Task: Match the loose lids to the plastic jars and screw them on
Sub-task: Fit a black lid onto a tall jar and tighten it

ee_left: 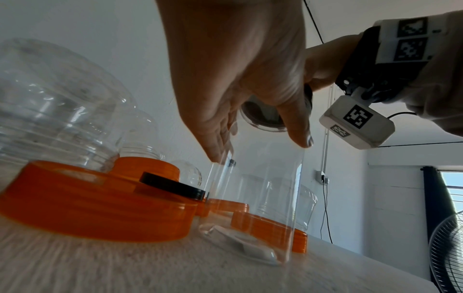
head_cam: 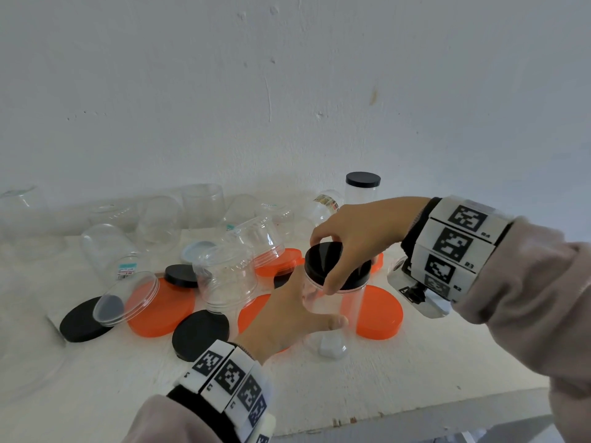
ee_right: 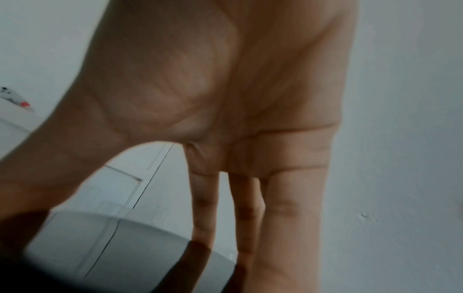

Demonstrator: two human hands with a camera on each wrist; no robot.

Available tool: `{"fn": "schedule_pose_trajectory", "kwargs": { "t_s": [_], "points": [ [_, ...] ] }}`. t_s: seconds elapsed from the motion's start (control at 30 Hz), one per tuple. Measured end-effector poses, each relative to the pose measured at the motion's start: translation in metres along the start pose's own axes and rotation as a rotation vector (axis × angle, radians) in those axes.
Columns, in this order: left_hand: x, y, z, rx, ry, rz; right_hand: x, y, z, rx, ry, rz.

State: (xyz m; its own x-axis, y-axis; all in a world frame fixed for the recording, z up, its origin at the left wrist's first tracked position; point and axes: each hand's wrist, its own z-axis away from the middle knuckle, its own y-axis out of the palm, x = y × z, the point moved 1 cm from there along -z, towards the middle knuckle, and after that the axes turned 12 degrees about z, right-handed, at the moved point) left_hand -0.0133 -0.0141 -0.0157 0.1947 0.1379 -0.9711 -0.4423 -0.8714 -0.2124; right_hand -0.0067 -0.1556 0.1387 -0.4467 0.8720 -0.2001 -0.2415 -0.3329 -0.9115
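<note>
The tall clear jar [head_cam: 332, 314] stands upright on the tabletop [head_cam: 415, 372] toward its near edge, among loose orange lids [head_cam: 379, 311] and black lids [head_cam: 200, 334]. The left hand [head_cam: 287, 314] wraps the jar's wall about halfway up, thumb across the near side and fingers [ee_left: 215, 146] round the far side. The right hand [head_cam: 355, 238] comes down from above with its fingers and thumb curled round the rim of the black lid [head_cam: 329, 263] that sits on the jar's mouth; how far the lid is threaded on cannot be told.

The jar looks like thin, empty plastic, so it is probably very light and would slide or tip on the smooth tabletop if the lid were turned without the other hand bracing it. Its wall likely flexes under a hard squeeze, which could distort the mouth and make the thread bind, so a moderate hold around the middle or lower body seems better than pinching near the neck. The clear surface is glossy and may be slippery. The lid looks stiff, and its edge is the natural place to grip with spread fingertips. A small white packet [head_cam: 331, 345] lies loose inside on the jar's floor.

Further back, several uncapped clear jars [head_cam: 224, 276] lie or stand toward the far edge, and one capped jar [head_cam: 363, 187] stands by the wall.
</note>
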Motion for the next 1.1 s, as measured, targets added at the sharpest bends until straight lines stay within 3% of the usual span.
{"fn": "schedule_pose_trajectory", "kwargs": {
  "t_s": [0.27, 0.43, 0.6, 0.9, 0.97, 1.1],
  "points": [
    [0.001, -0.001, -0.001, -0.005, 0.0, 0.016, 0.0, 0.013, -0.005, -0.097, 0.1, -0.002],
    [-0.001, 0.0, 0.0, -0.005, 0.018, 0.014, -0.006, 0.0, 0.002, 0.057, -0.055, -0.027],
    [-0.006, 0.001, 0.001, -0.019, 0.01, -0.025, -0.005, 0.002, 0.001, -0.06, -0.09, -0.046],
    [-0.004, 0.001, 0.002, -0.044, 0.01, -0.06, 0.001, 0.021, -0.006, -0.197, 0.105, -0.043],
    [-0.005, 0.002, 0.002, -0.04, 0.009, -0.049, -0.002, 0.019, -0.005, -0.138, 0.108, -0.067],
    [-0.006, 0.003, 0.001, -0.028, 0.024, -0.003, -0.007, 0.008, 0.003, 0.039, -0.031, -0.064]
  ]
}}
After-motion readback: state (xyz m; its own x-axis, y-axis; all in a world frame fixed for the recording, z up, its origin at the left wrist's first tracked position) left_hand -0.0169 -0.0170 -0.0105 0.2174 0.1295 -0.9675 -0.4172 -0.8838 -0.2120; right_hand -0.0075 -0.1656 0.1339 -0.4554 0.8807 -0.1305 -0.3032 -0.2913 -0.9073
